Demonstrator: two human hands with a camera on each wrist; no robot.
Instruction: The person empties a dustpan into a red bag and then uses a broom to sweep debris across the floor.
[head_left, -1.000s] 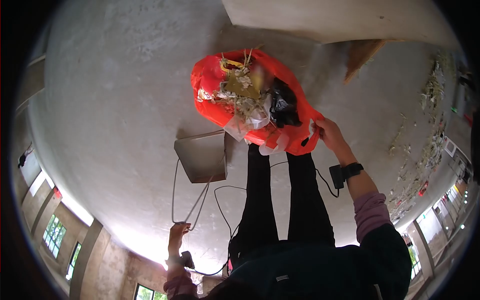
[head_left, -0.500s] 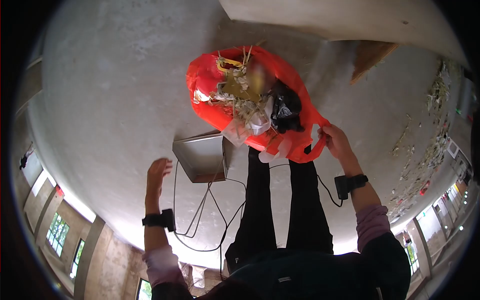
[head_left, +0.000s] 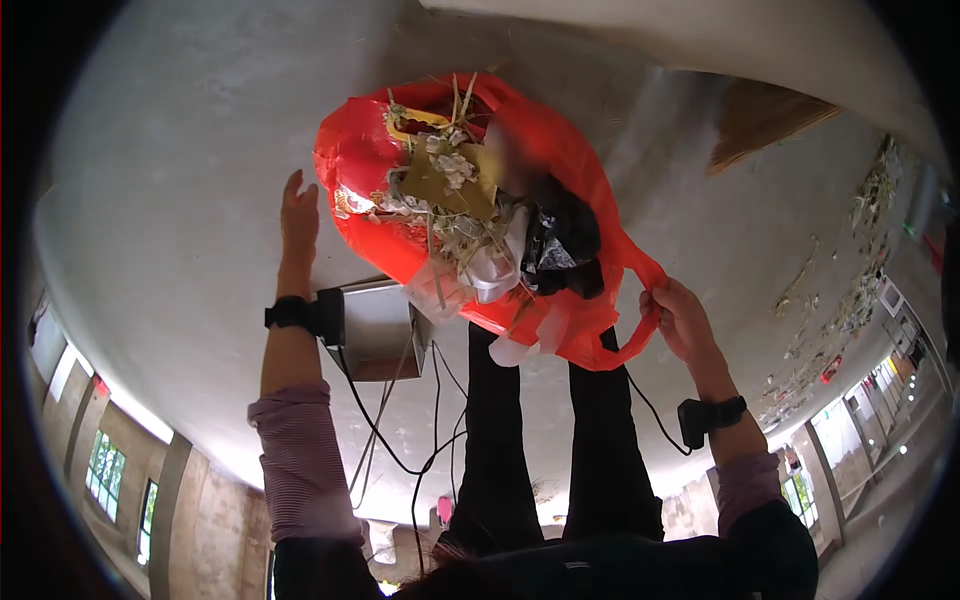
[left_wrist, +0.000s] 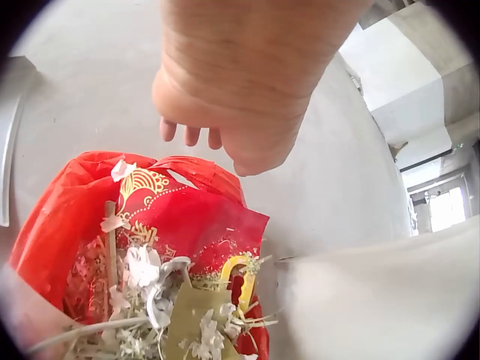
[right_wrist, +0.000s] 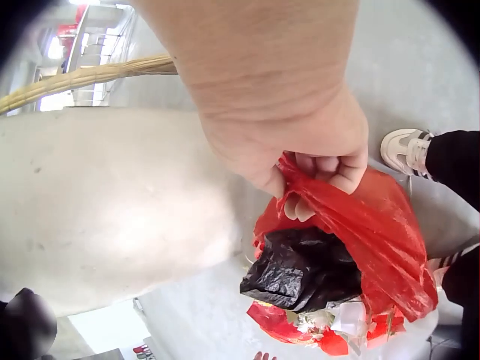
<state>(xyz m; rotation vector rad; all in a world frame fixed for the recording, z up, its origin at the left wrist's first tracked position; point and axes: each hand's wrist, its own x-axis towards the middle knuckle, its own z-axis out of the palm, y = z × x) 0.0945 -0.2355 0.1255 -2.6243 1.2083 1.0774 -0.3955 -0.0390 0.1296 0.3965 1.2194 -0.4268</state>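
Observation:
A red plastic bag (head_left: 375,240) full of rubbish stands on the floor in front of my legs. Dry plant scraps, a red printed packet (left_wrist: 187,225), a yellow handle piece (left_wrist: 241,274) and a crumpled black plastic bag (right_wrist: 300,270) fill its mouth. My right hand (head_left: 685,318) grips the bag's handle loop at the right, fingers curled round the gathered plastic. At the bag's left side, my left hand (head_left: 299,220) is held out with relaxed fingers and nothing in them. Below that forearm a metal dustpan (head_left: 375,335) with long wire handles sits on the floor.
A pale wall-like block (head_left: 640,30) borders the far side. Against it lies a brown straw broom (head_left: 770,120). Plant litter (head_left: 850,260) is strewn along the floor at the right. Black cables (head_left: 400,460) run from the wrist devices across my front.
My left hand has let go of the dustpan's wire handle and reached forward to the bag's left side. My right hand keeps its grip, drawing the loop toward me.

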